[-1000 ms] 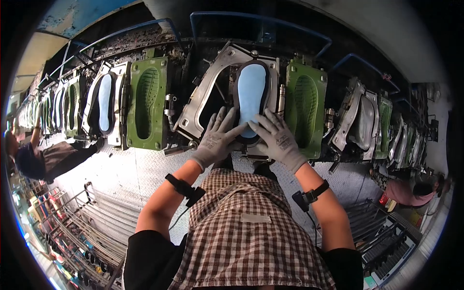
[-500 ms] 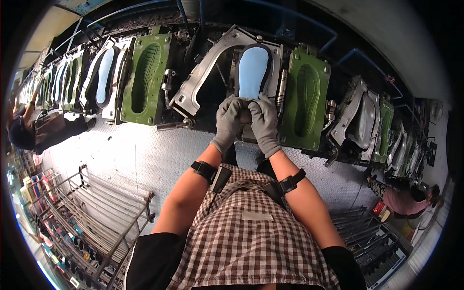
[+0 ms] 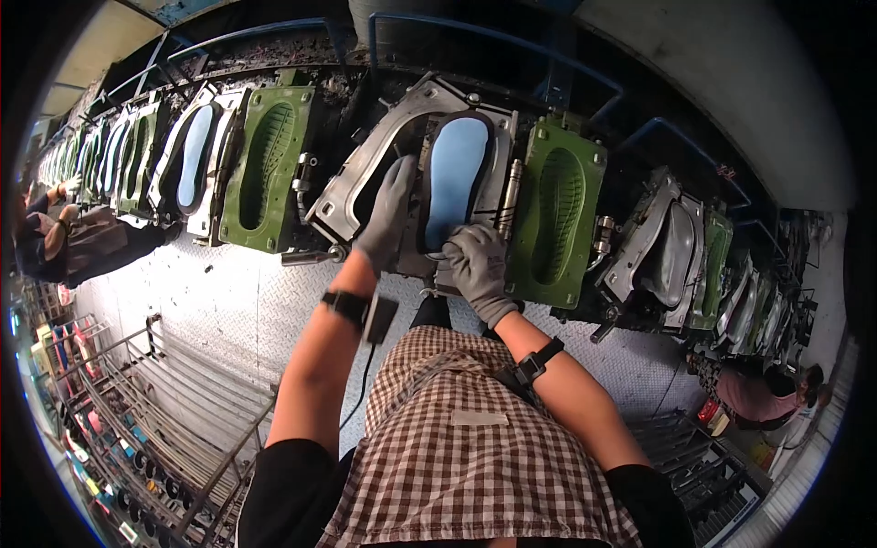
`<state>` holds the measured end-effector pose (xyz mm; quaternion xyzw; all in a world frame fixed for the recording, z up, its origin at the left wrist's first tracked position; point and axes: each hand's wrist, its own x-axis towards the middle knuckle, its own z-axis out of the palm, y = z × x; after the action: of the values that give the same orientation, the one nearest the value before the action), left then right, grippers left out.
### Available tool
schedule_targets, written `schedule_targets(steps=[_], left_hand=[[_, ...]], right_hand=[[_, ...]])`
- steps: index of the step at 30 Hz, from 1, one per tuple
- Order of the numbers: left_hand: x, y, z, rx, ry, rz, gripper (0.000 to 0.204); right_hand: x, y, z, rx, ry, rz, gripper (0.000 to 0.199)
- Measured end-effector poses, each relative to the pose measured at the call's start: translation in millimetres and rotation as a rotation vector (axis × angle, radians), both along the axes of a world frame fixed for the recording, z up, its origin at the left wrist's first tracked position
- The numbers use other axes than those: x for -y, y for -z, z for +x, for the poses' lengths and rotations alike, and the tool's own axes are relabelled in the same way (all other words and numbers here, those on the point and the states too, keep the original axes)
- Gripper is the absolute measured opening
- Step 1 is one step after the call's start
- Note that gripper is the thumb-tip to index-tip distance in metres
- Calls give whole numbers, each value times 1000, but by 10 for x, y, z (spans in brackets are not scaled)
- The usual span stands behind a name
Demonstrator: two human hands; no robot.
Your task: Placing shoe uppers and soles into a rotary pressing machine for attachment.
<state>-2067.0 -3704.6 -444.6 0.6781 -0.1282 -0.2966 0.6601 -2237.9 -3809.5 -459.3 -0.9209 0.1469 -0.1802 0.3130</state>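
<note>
Landmark: one shoe-sole form (image 3: 457, 160), pale-blue smooth top, dark raised rim, narrow at the waist, seated upon a metal last plate.
Left of the form: a silver metal frame (image 3: 333, 212), curved inner edge, scuffed; farther left, a green mould (image 3: 267, 169), ribbed sole-shaped cavity.
Right of the form: a metal fitting (image 3: 508, 205), upright, close by; then a second green mould (image 3: 559, 210), likewise ribbed. Both crowd that side.
Beyond the form: a blue tubular rail (image 3: 498, 38), crossing behind.
Left hand (image 3: 388, 215): grey knit glove, fingers straight and together, nothing seen in them, over the frame's opening just beside the form; contact cannot be told.
Right hand (image 3: 477, 260): matching glove, fingers curled at the form's near end; whether they pinch its rim cannot be told.
Nearer than the form: bare textured metal floor (image 3: 219, 283), open leftward as far as a barred rack (image 3: 196, 393).
</note>
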Motion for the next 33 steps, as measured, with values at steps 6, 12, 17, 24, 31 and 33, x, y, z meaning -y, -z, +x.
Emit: schedule_targets(steps=[6, 12, 17, 24, 31, 33], left_hand=[[643, 203, 341, -276, 33, 2, 75], [432, 273, -46, 118, -31, 266, 91], [-20, -1, -968, -185, -65, 342, 77], [-129, 59, -1380, 1, -177, 234, 56], [-325, -331, -1262, -116, -226, 276, 48], [-325, -403, -1047, -245, -230, 337, 61]], right_hand=[[59, -72, 77, 74, -122, 96, 19], [136, -119, -119, 54, -221, -167, 23], [756, -470, -705, 86, -359, 162, 23], [1645, -450, -2016, 126, -238, 76, 20], [1757, -581, -2173, 41, -158, 196, 21], [1701, -637, -1999, 89, -161, 247, 20]])
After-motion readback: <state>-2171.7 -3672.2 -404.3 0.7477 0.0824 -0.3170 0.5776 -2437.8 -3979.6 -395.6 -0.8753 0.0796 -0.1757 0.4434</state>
